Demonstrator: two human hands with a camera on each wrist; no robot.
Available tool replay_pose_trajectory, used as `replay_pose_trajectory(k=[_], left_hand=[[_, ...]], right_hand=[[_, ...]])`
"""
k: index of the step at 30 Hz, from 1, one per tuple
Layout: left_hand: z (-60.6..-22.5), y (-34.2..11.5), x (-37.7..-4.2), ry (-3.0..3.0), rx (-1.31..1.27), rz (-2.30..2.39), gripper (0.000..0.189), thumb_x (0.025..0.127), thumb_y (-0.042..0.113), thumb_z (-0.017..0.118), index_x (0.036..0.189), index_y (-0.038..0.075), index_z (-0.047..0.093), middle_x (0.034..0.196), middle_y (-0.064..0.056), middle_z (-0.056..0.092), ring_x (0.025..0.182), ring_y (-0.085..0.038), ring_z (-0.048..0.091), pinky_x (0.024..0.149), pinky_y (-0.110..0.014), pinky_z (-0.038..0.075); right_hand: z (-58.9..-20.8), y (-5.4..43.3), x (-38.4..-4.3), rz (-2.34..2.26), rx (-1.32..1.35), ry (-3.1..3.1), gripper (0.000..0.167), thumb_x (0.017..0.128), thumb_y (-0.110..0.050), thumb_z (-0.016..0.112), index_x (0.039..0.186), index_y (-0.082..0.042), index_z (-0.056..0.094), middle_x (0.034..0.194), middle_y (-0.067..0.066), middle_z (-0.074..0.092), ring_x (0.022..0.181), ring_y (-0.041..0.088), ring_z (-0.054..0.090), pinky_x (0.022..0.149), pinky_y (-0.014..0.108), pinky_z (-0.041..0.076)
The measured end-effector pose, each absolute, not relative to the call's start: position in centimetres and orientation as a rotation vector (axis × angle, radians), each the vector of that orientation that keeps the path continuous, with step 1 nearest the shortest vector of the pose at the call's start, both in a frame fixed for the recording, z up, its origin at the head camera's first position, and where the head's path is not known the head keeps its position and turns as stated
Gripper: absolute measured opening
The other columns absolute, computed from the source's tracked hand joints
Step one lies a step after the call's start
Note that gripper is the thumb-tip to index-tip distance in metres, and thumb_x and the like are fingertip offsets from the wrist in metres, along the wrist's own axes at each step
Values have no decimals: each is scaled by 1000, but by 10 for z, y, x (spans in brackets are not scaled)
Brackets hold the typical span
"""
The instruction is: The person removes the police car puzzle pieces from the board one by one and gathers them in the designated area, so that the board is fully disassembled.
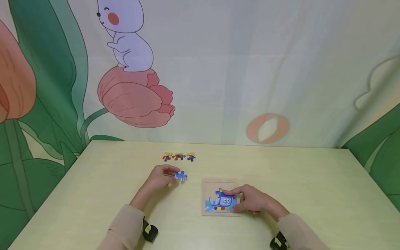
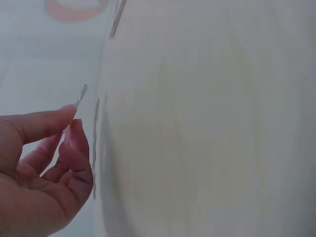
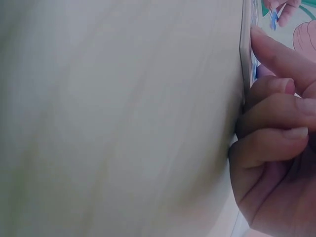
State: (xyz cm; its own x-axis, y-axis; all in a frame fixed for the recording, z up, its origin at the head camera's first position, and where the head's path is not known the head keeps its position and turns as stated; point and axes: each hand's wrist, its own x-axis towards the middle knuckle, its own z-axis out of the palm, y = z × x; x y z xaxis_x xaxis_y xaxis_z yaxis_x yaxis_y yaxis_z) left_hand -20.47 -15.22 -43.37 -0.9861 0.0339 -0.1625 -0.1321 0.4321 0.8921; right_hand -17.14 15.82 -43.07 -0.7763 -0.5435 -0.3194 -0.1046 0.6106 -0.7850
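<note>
My left hand (image 1: 160, 177) pinches a blue jigsaw piece (image 1: 181, 176) between thumb and fingers, left of a wooden puzzle tray (image 1: 203, 194). In the left wrist view the piece (image 2: 82, 94) shows edge-on, above the thumb tip. Several joined pieces in the tray make up a blue cartoon vehicle with eyes (image 1: 225, 201); the tray's upper part is bare wood. My right hand (image 1: 254, 200) rests at the tray's right side, index fingertip and thumb touching the picture. Its other fingers curl against the table in the right wrist view. Something red (image 1: 256, 212) shows partly from beneath it.
Three loose jigsaw pieces (image 1: 179, 156) lie in a row on the pale table (image 1: 297, 180), beyond my left hand. A printed curtain (image 1: 212, 86) hangs behind the table's far edge. Black devices (image 1: 150, 232) are strapped at both wrists.
</note>
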Motion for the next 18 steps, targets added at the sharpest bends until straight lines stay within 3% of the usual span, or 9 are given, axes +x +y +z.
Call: replay_pose_trajectory(k=[10, 18], left_hand=[[-435, -185, -229, 2557, -269, 1508, 34, 78, 0, 67, 111, 5, 63, 100, -11, 59, 85, -20, 50, 61, -24, 41], [-437, -203, -242, 2578, -214, 1429, 36, 81, 3, 65, 117, 3, 59, 105, -12, 57, 85, -19, 49, 63, -24, 42]], right_hand=[[-432, 158, -171, -1094, -484, 2274, 54, 73, -16, 75, 124, -18, 57, 45, -6, 31, 33, 7, 25, 34, 17, 24], [-433, 158, -171, -1105, -465, 2264, 53, 73, -17, 75, 123, -19, 58, 45, -6, 32, 33, 8, 25, 34, 17, 24]])
